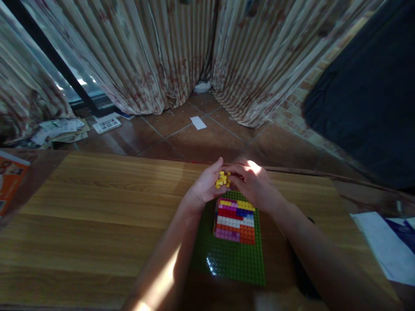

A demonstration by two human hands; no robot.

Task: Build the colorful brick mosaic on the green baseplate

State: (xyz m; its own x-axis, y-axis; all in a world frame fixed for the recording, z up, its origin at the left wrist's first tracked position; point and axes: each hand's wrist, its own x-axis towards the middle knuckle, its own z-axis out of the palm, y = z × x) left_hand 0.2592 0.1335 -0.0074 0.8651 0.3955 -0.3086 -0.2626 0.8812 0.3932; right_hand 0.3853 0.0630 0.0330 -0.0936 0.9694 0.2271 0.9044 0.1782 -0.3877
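My left hand is cupped palm up above the far end of a green baseplate, holding a small heap of yellow toy bricks. From the right, my right hand reaches to the heap with its fingers bent together; its fingertips are partly hidden, so what they pinch cannot be made out. Below both hands, a block of toy bricks in rows of pink, orange, white, red, blue and yellow is built on the baseplate. The hands cover part of its far side.
The baseplate lies on a wooden table. A dark object sits beneath my right forearm. An orange printed box or booklet is at the left edge, papers at the right. Curtains hang beyond the tiled floor.
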